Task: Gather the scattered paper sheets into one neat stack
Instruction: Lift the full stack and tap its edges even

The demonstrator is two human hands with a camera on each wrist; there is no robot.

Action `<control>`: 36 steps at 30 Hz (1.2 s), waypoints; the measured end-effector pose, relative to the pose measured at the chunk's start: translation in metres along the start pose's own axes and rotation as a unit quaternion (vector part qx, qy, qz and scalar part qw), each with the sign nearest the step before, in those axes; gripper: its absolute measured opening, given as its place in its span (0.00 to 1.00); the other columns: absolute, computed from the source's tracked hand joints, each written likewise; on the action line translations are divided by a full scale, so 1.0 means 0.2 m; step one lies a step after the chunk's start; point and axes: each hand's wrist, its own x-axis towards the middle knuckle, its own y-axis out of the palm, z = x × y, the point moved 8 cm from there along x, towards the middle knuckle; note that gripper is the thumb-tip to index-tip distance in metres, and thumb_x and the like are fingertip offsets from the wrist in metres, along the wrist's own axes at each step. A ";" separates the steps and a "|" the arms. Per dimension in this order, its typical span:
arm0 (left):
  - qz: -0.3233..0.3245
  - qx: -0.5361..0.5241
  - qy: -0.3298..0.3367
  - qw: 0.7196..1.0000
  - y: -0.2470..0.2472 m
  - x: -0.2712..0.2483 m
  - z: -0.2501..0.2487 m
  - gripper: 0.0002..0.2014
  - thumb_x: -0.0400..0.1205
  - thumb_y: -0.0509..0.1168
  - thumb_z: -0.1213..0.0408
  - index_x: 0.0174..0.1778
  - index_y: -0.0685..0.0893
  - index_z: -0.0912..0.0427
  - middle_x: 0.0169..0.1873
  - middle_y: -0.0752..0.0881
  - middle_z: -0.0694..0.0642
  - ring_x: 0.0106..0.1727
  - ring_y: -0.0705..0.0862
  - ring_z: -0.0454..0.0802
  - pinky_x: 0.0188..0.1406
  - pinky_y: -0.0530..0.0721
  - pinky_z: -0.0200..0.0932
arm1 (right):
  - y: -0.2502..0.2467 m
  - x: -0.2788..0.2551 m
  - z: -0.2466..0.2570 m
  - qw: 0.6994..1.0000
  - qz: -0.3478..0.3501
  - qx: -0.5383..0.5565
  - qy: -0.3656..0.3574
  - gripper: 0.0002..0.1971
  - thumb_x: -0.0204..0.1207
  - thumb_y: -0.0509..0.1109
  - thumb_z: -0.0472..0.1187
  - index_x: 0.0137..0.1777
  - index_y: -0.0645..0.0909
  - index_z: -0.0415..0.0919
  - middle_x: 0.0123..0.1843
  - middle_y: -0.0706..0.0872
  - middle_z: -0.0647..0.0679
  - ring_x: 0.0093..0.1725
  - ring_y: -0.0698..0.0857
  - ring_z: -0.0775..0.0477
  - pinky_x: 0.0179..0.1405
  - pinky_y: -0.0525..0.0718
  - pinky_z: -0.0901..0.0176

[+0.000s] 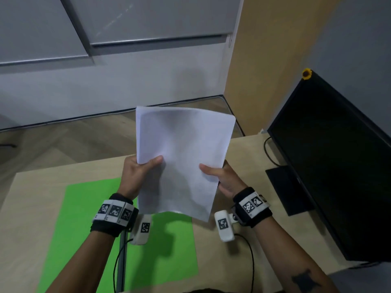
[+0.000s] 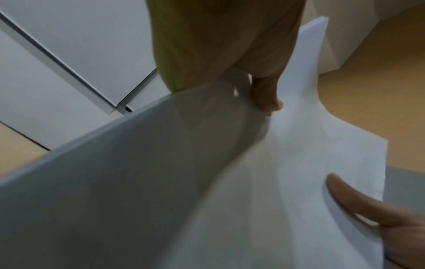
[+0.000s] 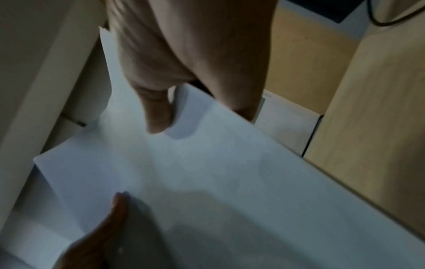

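A stack of white paper sheets (image 1: 182,157) is held up in the air above the table, tilted away from me. My left hand (image 1: 139,172) grips its left edge, thumb lying across the front sheet. My right hand (image 1: 220,176) grips the right edge, thumb on the front as well. In the left wrist view the paper stack (image 2: 276,182) bends under the left thumb (image 2: 266,102). The right wrist view shows the paper stack (image 3: 207,172) with the right thumb (image 3: 158,118) pressing on it. The fingers behind the sheets are hidden.
A green mat (image 1: 84,229) lies on the light wooden table (image 1: 31,208) below the hands. A black monitor (image 1: 338,166) stands at the right, its stand and cable beside it. Cables run from the wrist cameras toward me.
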 end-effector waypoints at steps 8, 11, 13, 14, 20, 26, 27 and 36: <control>-0.002 -0.049 0.034 0.998 0.00 -0.10 0.13 0.12 0.74 0.76 0.72 0.35 0.92 0.46 0.31 0.89 0.42 0.32 0.83 0.35 0.34 0.82 0.32 | -0.02 -0.07 -0.04 0.990 -0.111 -0.061 -0.065 0.11 0.71 0.78 0.26 0.45 0.86 0.42 0.40 0.93 0.49 0.41 0.92 0.52 0.41 0.90 0.58; 0.046 -0.035 -0.047 0.997 0.00 -0.17 0.31 0.16 0.58 0.83 0.48 0.41 0.93 0.43 0.38 0.92 0.44 0.38 0.86 0.37 0.41 0.85 0.34 | -0.07 -0.09 -0.20 0.990 -0.107 -0.094 -0.002 0.15 0.67 0.81 0.24 0.45 0.86 0.44 0.42 0.93 0.49 0.45 0.92 0.47 0.43 0.90 0.54; 0.041 -0.037 -0.103 0.993 0.00 -0.21 0.45 0.21 0.53 0.83 0.50 0.42 0.94 0.47 0.40 0.93 0.45 0.41 0.87 0.39 0.42 0.86 0.34 | -0.11 -0.10 -0.34 0.983 -0.115 -0.129 0.055 0.17 0.64 0.85 0.30 0.49 0.85 0.45 0.48 0.93 0.46 0.53 0.90 0.39 0.54 0.90 0.40; 0.036 -0.044 -0.113 0.992 0.00 -0.22 0.49 0.21 0.54 0.82 0.54 0.43 0.93 0.52 0.41 0.93 0.46 0.42 0.87 0.39 0.42 0.86 0.34 | -0.12 -0.11 -0.40 0.981 -0.117 -0.136 0.076 0.20 0.63 0.86 0.33 0.52 0.84 0.46 0.50 0.93 0.46 0.55 0.90 0.39 0.58 0.88 0.37; 0.048 -0.023 -0.113 0.992 -0.09 -0.18 0.49 0.39 0.48 0.86 0.55 0.56 0.84 0.57 0.47 0.93 0.46 0.48 0.88 0.40 0.45 0.86 0.34 | -0.10 -0.12 -0.34 0.986 -0.071 -0.140 0.060 0.19 0.66 0.82 0.26 0.51 0.84 0.45 0.47 0.93 0.46 0.50 0.91 0.44 0.57 0.89 0.40; 0.069 -0.025 -0.031 0.997 -0.09 -0.11 0.21 0.33 0.55 0.83 0.59 0.58 0.85 0.60 0.51 0.92 0.48 0.52 0.89 0.44 0.49 0.86 0.36 | 0.03 -0.09 -0.09 0.990 -0.006 -0.139 -0.035 0.22 0.65 0.78 0.17 0.49 0.85 0.44 0.45 0.94 0.53 0.48 0.91 0.56 0.52 0.88 0.59; 0.072 -0.029 -0.023 0.997 -0.09 -0.10 0.19 0.32 0.56 0.82 0.60 0.57 0.85 0.61 0.50 0.92 0.48 0.51 0.89 0.43 0.48 0.86 0.36 | 0.02 -0.08 -0.08 0.990 -0.011 -0.137 -0.040 0.21 0.65 0.78 0.18 0.48 0.85 0.44 0.45 0.94 0.53 0.48 0.92 0.55 0.53 0.88 0.58; 0.072 -0.020 -0.092 0.993 -0.09 -0.14 0.47 0.38 0.48 0.86 0.59 0.56 0.84 0.59 0.47 0.93 0.46 0.48 0.88 0.39 0.46 0.86 0.34 | -0.16 -0.03 -0.46 0.986 -0.069 -0.135 0.067 0.30 0.56 0.88 0.31 0.58 0.83 0.46 0.53 0.92 0.46 0.56 0.91 0.45 0.56 0.89 0.43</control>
